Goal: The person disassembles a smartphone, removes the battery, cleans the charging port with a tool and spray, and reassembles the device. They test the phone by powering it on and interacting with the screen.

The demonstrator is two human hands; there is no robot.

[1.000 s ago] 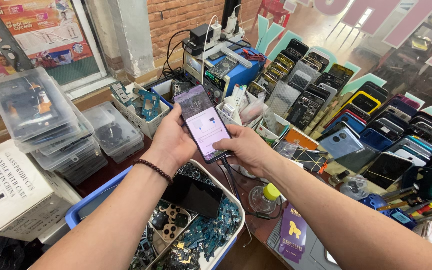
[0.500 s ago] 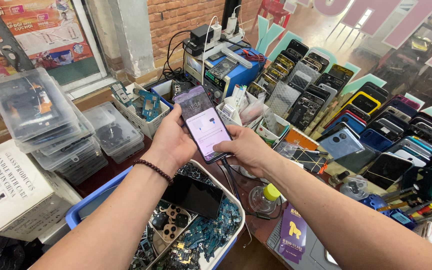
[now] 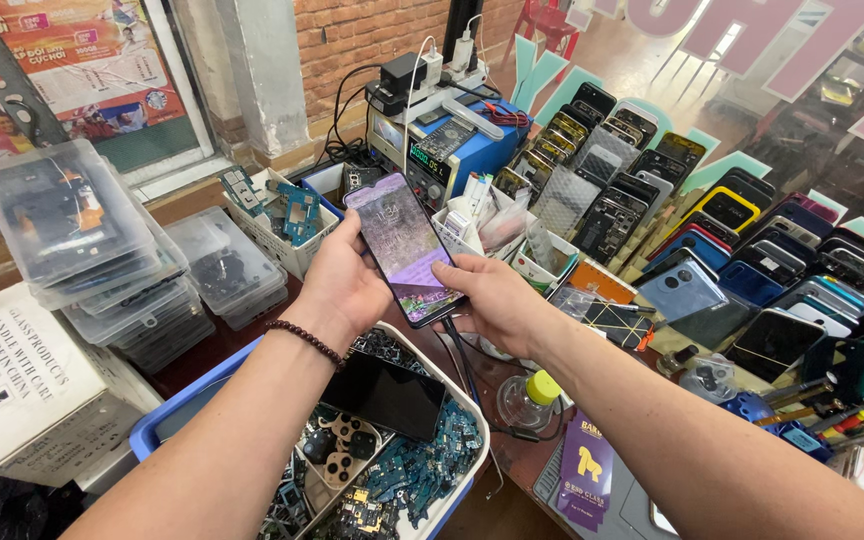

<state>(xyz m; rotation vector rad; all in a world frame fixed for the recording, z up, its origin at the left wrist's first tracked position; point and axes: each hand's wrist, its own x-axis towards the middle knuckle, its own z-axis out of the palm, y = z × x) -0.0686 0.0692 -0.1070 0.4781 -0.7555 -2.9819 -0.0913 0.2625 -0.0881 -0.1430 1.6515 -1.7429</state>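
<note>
Lit phone held between both hands above the desk

The phone (image 3: 404, 247) runs lengthwise away from the person; the left hand (image 3: 345, 280) closes its grip around the left edge, the right hand (image 3: 489, 297) pinches the near right corner, over the parts bin (image 3: 177, 415).

Head camera looks down, close, over a cluttered workbench (image 3: 512, 455).

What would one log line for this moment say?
left hand: holds lit smartphone | right hand: grips its lower end, cable plugged in | below: tray of phone parts
</note>
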